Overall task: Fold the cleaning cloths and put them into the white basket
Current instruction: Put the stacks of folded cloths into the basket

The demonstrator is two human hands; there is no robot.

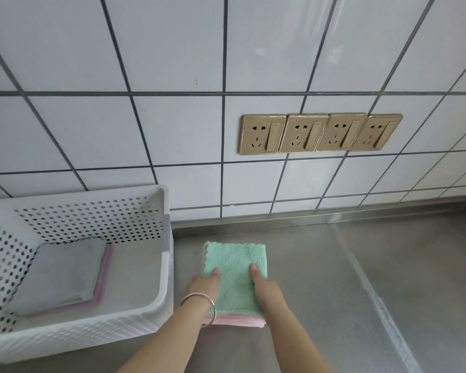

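- Mint-green folded cloth [236, 275] lies on the steel counter [320, 278] just right of the white basket [156, 313], with a pink cloth [237, 321] showing under its near edge.
- From my feed, the left hand [203, 288] sits at the green cloth's left edge, thumb on top of the fabric; the other fingers are hidden beneath or beside it, so it looks like a pinch on the edge.
- I see the right hand [267, 288] on the cloth's right side, thumb laid on top in the same way, the rest of its fingers out of sight at the edge.
- On the left wrist hangs a thin silver bangle [199, 305].
- Inside the basket, at its left, lies a folded grey cloth [62, 273] stacked on a lilac one [102, 281], with a pale green edge between them.
- Basket walls are perforated with round holes; I can read no label on them.
- Behind the counter rises a white tiled wall [145, 63] with dark grout.
- Four gold socket plates [320, 133] sit in a row on the wall, each with a switch; I make out no writing or brand on them.
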